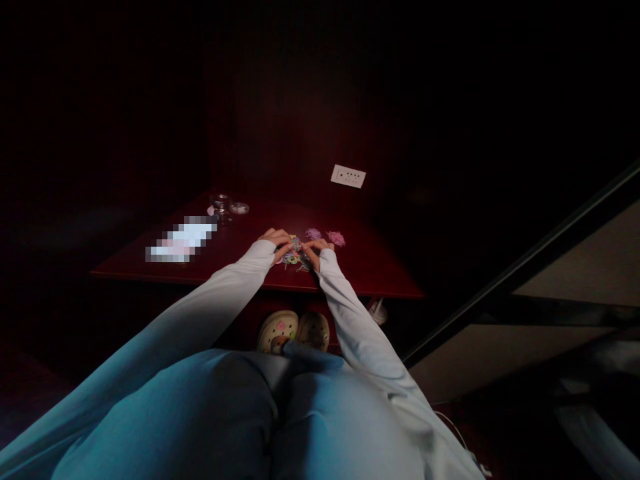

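Observation:
My left hand (pixel 277 241) is at the left edge of a loose, multicoloured pile of small, thin band-like or string-like pieces (pixel 291 259) near the table's front edge. From the right, my right hand (pixel 316 252) reaches into the same pile. The fingertips of both hands are bent and close together over the pieces, pinching at something too small to make out. Just beyond my right hand lie a small purple heap (pixel 313 233) and a pink heap (pixel 335 238) of similar thin pieces.
The dark red table (pixel 240 260) holds a clear jar (pixel 221 207) and a round lid (pixel 239 209) at the back left. A bright, pixelated rectangle (pixel 183 239) lies at left. A white wall socket (pixel 349 176) sits behind. Clogs (pixel 280 330) stand below the table edge.

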Demonstrator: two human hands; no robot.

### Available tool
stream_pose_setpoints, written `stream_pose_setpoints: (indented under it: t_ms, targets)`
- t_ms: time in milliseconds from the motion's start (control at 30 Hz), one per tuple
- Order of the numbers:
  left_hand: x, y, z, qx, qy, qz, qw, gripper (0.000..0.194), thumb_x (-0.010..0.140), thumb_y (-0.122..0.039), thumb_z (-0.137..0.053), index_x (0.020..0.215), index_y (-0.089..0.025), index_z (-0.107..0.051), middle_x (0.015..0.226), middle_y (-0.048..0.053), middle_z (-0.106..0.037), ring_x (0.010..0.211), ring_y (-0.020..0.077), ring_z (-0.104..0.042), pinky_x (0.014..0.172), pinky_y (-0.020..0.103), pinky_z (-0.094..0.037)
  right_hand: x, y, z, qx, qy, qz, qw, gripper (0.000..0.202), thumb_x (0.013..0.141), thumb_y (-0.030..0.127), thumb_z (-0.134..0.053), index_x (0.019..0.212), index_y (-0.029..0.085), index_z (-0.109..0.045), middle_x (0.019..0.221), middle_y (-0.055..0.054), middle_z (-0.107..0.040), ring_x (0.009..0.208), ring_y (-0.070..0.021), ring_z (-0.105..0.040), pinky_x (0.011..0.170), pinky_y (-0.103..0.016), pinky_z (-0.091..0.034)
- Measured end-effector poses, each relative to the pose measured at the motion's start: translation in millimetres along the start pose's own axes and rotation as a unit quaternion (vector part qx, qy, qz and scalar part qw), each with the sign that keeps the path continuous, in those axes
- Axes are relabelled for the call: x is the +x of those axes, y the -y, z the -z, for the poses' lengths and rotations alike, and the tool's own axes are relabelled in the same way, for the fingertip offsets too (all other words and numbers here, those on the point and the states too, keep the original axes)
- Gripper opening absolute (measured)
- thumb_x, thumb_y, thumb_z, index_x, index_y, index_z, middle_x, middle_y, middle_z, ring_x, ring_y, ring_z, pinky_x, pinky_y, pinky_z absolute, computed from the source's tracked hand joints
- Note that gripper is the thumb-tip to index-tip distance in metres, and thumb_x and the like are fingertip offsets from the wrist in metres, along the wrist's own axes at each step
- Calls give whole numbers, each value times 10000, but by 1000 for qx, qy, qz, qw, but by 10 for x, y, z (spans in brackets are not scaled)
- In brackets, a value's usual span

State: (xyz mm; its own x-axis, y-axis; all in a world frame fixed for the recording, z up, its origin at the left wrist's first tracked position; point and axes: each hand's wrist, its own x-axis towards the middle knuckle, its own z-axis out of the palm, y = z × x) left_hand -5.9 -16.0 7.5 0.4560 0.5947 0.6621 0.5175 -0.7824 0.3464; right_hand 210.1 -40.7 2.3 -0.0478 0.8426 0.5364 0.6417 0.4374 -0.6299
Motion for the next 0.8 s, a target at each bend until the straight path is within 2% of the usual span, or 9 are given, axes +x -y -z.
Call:
stream_pose_setpoints:
  t_ms: [167, 300, 500, 633, 800]
  targets:
    - [29, 8, -33, 4, -22, 5, 1000, 303, 1028, -364, -509, 966, -225, -772, 1042, 68, -738, 953, 233, -609, 897, 361, -500, 6, 21, 17, 13, -1, 19, 1000, 337, 995, 524, -620, 941, 252, -812, 1028, -54, -736, 1091, -239, -592, 1048, -401, -376]
    - [26, 23, -36, -9, -14, -9, 1000, 329, 1048, -385, -478, 1026, -229, -767, 1079, 68, -742, 983, 227, -621, 915, 349, -502, -4, 56, 45, 24, 0, 19, 1000, 323, 995, 511, -627, 947, 253, -814, 1023, -51, -735, 1078, -233, -597, 1022, -380, -398]
    - [40, 75, -48, -3, -12, 7, 1000, 359, 1047, -397, -457, 1071, -215, -767, 1106, 81, -748, 964, 229, -629, 923, 361, -508, 6, 124, 87, 21, 13, 9, 1000, 286, 982, 475, -654, 949, 246, -822, 1015, -46, -746, 1066, -229, -602, 1054, -382, -382]
    - [28, 10, -1, -6, -29, 18, 999, 404, 1070, -378, -398, 1077, -210, -765, 1094, 85, -747, 963, 228, -629, 935, 366, -509, -2, 159, 78, 20, -2, -9, 1000, 324, 983, 508, -640, 935, 244, -822, 1009, -51, -743, 1080, -234, -595, 1046, -378, -389]
    - [7, -74, 64, -4, -31, 33, 999, 401, 1075, -393, -403, 995, -221, -757, 1048, 70, -744, 934, 221, -621, 923, 360, -506, -25, 165, 26, 26, -29, -13, 999, 344, 987, 527, -622, 913, 253, -817, 997, -44, -745, 1054, -228, -605, 1042, -382, -407]
